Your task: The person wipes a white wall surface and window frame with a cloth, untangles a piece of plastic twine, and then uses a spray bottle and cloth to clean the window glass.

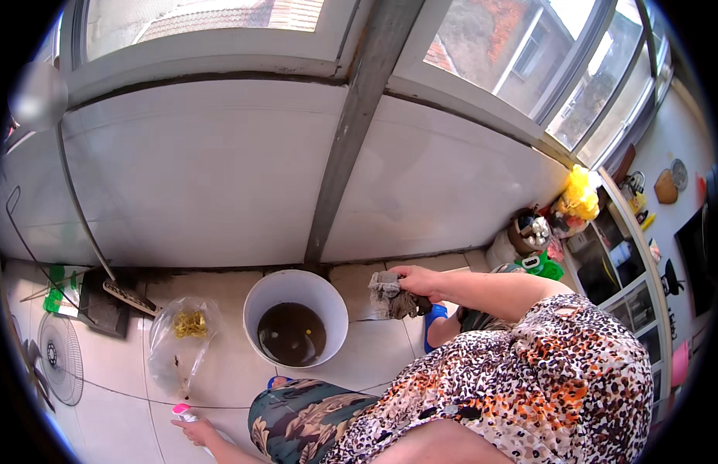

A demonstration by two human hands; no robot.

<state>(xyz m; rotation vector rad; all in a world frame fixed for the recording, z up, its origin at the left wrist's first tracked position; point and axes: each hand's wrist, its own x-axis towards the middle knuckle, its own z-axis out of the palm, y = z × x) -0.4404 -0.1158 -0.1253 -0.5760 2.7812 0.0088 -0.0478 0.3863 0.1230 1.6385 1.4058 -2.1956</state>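
Note:
My right hand (419, 283) is closed around a bunched, dirty grey-brown cloth (390, 296), held up to the right of a white bucket (296, 278). Dark, murky water (292, 333) stands in the bucket, with a small yellow spot on it. Down at the lower left, my left hand (197, 432) grips a white object with a pink top (183, 410), possibly a spray bottle; my fingers hide part of it. Between that hand and the wall, a clear plastic bag (182, 348) with gold-coloured scraps in it lies on the tiles.
A round fan grille (60, 359), a dustpan (103, 310) and a brush head on a long pole (130, 297) are at the left. A wall panel (208, 174) under windows runs behind the bucket. A filled container (509, 243), a green bag (545, 268) and shelves (620, 261) stand right.

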